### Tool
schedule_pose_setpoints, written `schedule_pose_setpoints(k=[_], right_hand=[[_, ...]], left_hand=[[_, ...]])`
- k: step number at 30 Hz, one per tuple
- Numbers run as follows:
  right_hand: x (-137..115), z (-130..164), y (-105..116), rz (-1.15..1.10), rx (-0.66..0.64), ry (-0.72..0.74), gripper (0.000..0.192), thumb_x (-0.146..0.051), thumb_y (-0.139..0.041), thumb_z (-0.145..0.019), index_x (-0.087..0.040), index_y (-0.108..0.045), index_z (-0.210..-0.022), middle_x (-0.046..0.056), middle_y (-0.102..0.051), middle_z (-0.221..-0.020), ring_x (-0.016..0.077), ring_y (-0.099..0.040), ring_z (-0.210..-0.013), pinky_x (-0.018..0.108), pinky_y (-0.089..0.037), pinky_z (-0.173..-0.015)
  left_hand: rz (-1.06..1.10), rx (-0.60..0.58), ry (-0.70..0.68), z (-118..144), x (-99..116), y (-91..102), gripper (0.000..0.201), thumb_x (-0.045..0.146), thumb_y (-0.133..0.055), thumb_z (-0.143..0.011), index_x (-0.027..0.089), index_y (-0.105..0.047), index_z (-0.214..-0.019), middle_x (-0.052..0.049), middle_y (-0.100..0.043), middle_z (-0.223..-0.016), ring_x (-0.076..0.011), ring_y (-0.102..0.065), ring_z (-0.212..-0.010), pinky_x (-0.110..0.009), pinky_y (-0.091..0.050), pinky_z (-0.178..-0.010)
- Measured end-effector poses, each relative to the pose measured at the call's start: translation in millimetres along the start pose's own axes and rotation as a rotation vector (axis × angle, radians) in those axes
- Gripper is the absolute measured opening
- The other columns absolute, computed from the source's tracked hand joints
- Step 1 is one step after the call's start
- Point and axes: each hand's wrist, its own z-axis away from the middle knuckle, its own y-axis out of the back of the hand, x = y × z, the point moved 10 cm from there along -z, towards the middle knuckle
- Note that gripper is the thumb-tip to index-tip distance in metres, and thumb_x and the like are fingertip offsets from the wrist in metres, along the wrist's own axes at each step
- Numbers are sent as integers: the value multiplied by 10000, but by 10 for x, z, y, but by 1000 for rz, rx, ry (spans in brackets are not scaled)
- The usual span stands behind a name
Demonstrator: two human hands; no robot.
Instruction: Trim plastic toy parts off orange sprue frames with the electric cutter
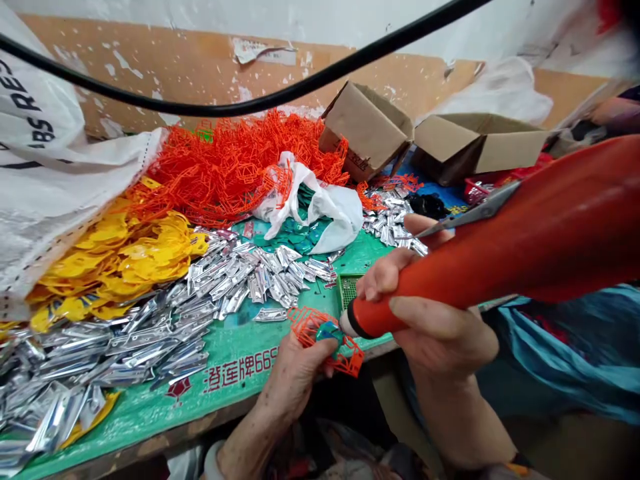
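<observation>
My left hand [295, 373] pinches an orange plastic lattice frame [310, 325], with a teal plastic piece [327, 333] lying against it under the thumb. My right hand [440, 327] is wrapped round a large red power screwdriver [480, 267], its index finger stretched along the far side. The tool's pale nose points down-left and meets the teal piece; whether a screw sits there is hidden. Just behind the nose is a small green tray [347, 288] with tiny parts, partly covered by the right hand. Loose silver metal blades [260, 277] lie to the left of it.
Heaps of orange frames [240, 167], yellow pieces [130, 257] and silver blades cover the green-sheeted table [230, 343]. A white bag [340, 210] of teal pieces stands mid-table. Cardboard boxes [373, 127] sit at the back; a black cable [220, 107] hangs across. Part of another person shows far right.
</observation>
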Motion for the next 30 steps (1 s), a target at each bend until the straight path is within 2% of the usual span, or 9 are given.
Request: schedule_pose_setpoints(k=[4,13,17,24,30], right_hand=[[93,29,-29,-10,4,-26,451,-143,-747,-665,-313,-612,-1061,-35,-598,-728,156,-565,-648,342,-502,-623],[144,37,-9,167,14,-48,435,-158,-695,-628,-283,-583,-1029,-47,-573,-693,151,-547,-613,343,-499,-619],[152,55,-16,173,-6,-35,409,-139,-680,-633,-285,-585,-1003,-55,-577,-694,146,-549,-624,342,-503,-651],[162,72,-5,194,-14,-23,516,-158,-694,-651,-312,-543,-1120,-58,-580,-710,152,-552,-624,353,-506,-654],[273,105,30,185,-39,-43,361,-189,-719,-644,-266,-591,-972,-39,-572,-723,151,-547,-625,365,-506,-697]], left_hand=[[12,-12,5,-5,-18,0,199,217,-743,-706,169,-616,-852,43,-568,-642,-76,-453,-495,-180,-371,-421],[8,-8,5,-26,-55,10,203,222,-744,-701,162,-615,-845,30,-596,-643,-75,-455,-482,-180,-348,-410],[-7,-17,-4,-28,-45,0,182,219,-735,-709,165,-621,-840,29,-597,-639,-77,-455,-482,-183,-351,-414],[-31,2,-27,-28,-44,13,164,196,-735,-686,168,-630,-809,29,-594,-644,-88,-467,-501,-186,-361,-413],[-41,50,-31,-8,-56,57,127,200,-730,-673,160,-626,-733,40,-555,-573,-85,-442,-463,-194,-363,-409]])
